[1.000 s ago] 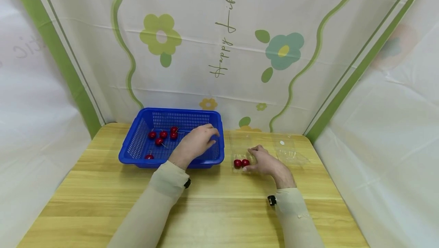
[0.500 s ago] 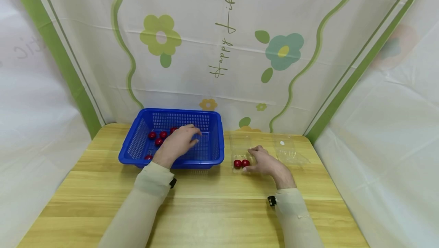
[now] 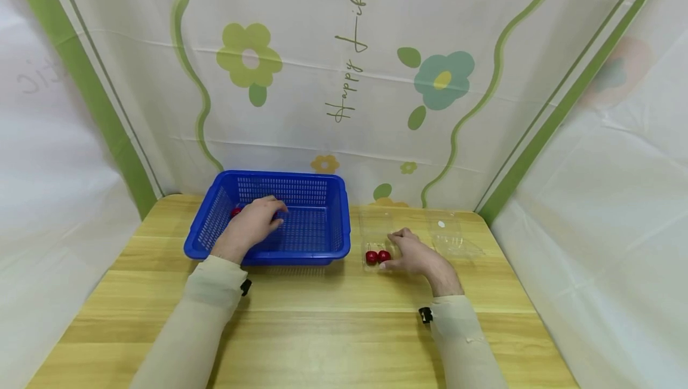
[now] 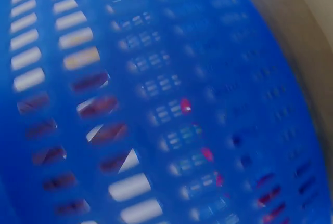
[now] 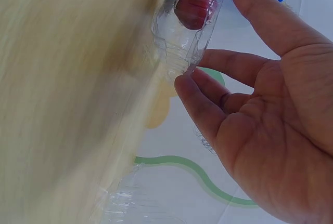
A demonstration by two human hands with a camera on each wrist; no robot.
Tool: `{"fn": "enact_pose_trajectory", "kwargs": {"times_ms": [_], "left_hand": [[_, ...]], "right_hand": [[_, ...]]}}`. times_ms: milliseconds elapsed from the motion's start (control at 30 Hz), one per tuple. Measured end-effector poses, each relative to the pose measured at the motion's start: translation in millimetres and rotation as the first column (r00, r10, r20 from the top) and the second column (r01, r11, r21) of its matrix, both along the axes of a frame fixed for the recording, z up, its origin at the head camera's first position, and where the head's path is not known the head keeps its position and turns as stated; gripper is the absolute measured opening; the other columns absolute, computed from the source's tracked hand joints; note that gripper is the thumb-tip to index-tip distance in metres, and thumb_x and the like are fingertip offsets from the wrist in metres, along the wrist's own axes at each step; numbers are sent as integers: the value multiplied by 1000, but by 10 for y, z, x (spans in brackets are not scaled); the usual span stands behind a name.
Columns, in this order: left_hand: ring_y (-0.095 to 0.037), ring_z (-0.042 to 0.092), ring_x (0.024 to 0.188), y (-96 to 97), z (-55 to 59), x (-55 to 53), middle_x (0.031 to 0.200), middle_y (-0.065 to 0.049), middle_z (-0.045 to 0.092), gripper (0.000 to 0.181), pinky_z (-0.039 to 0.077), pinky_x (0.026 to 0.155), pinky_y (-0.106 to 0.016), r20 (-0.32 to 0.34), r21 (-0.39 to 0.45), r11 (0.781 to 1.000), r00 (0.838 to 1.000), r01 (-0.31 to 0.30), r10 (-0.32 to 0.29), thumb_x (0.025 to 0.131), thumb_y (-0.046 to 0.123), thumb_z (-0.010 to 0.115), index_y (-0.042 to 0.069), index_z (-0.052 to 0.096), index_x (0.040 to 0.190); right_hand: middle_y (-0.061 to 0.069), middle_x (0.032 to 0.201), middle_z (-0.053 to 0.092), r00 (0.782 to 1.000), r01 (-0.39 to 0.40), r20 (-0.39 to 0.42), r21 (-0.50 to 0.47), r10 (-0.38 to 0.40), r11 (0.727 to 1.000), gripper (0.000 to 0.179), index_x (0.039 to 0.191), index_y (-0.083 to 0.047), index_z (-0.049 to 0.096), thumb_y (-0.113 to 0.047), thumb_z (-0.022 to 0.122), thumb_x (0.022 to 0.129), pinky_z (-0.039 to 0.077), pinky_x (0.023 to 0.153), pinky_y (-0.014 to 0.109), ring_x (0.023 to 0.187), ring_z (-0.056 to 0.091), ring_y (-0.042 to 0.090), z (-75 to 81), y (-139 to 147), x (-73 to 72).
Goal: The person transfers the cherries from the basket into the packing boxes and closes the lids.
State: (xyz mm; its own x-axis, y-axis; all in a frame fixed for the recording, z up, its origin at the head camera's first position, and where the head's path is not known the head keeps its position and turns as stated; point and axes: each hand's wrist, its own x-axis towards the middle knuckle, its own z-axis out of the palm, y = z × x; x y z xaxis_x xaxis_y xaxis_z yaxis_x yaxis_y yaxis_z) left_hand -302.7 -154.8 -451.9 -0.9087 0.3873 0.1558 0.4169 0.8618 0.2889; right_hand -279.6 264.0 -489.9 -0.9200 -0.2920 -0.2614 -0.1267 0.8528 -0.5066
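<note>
My left hand (image 3: 248, 226) hovers over the left part of a blue perforated plastic basket (image 3: 269, 256), its fingers loosely bent, with nothing seen between them. Beneath it lie red cherries; one cherry (image 3: 235, 212) shows past the hand, most others are hidden. The left wrist view is filled by the blurred basket wall (image 4: 130, 94), with red glimpsed through its slots. My right hand (image 3: 416, 257) grips the right side of a small clear plastic clamshell box (image 5: 179, 47) between thumb and fingers. Two cherries (image 3: 378, 257) sit side by side in the box, its lid (image 3: 376, 223) folded back.
Another clear plastic box (image 3: 455, 243), lid open, stands right of my right hand. The wooden table (image 3: 322, 329) ends at a printed curtain (image 3: 301, 114) behind, with white curtain sides left and right.
My left hand has moved left across the basket, from its right side to above the cherries, covering most of them. My right hand and the clamshell box stay in place.
</note>
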Motion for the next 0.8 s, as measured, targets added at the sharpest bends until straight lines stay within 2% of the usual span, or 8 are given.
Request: {"fn": "enact_pose_trajectory", "kwargs": {"times_ms": [200,400,500,533,633,733,800], "left_hand": [[-38,82,114,-178,-31,-8,126,-20,82,16,71,101,-55,3,-17,1000,1000,-20,20,110,8,81,1,83,125],[-41,80,121,-335,-69,-12,131,-22,82,24,69,108,-59,61,-44,998,997,-44,47,110,8,82,-1,82,132],[-43,79,123,-427,-142,-61,130,-23,81,26,68,110,-61,63,-57,998,997,-39,43,108,7,83,-2,81,132],[-43,79,120,-470,-214,-105,128,-23,81,25,68,107,-61,45,-67,997,998,-39,42,107,7,84,-2,81,131],[-42,79,117,-582,-338,-200,127,-23,81,25,68,104,-60,47,-85,996,998,-28,32,106,9,86,0,82,129],[-39,79,118,-685,-485,-310,128,-20,82,26,69,105,-58,71,-86,996,996,-38,44,105,12,88,3,83,129],[-41,79,124,-715,-485,-325,133,-21,82,27,68,109,-59,109,-104,994,993,-35,46,106,12,88,4,83,131]], "right_hand": [[30,180,43,1000,-4,-1,0,4,1000,92,177,4,45,-31,91,106,42,139,72,170,42,55,3,0,5],[30,180,43,1000,-3,-3,-1,3,1000,92,176,4,46,-31,92,105,43,139,72,170,42,55,11,-1,11],[30,180,43,1000,1,-1,0,-1,1000,92,176,3,46,-31,93,104,42,139,72,170,42,55,12,0,13],[30,180,43,1000,1,-1,1,-1,1000,92,176,3,46,-31,93,104,42,139,72,170,42,55,13,-2,13],[30,180,43,1000,0,-2,9,0,1000,92,176,3,46,-32,92,105,43,139,72,170,42,55,19,-6,9],[30,181,42,1000,4,1,5,-4,1000,92,177,3,45,-31,91,106,42,140,72,170,42,55,14,-6,-2],[31,180,42,1000,-2,-4,12,2,1000,93,177,3,45,-32,92,105,42,139,72,170,42,56,12,1,-8]]}}
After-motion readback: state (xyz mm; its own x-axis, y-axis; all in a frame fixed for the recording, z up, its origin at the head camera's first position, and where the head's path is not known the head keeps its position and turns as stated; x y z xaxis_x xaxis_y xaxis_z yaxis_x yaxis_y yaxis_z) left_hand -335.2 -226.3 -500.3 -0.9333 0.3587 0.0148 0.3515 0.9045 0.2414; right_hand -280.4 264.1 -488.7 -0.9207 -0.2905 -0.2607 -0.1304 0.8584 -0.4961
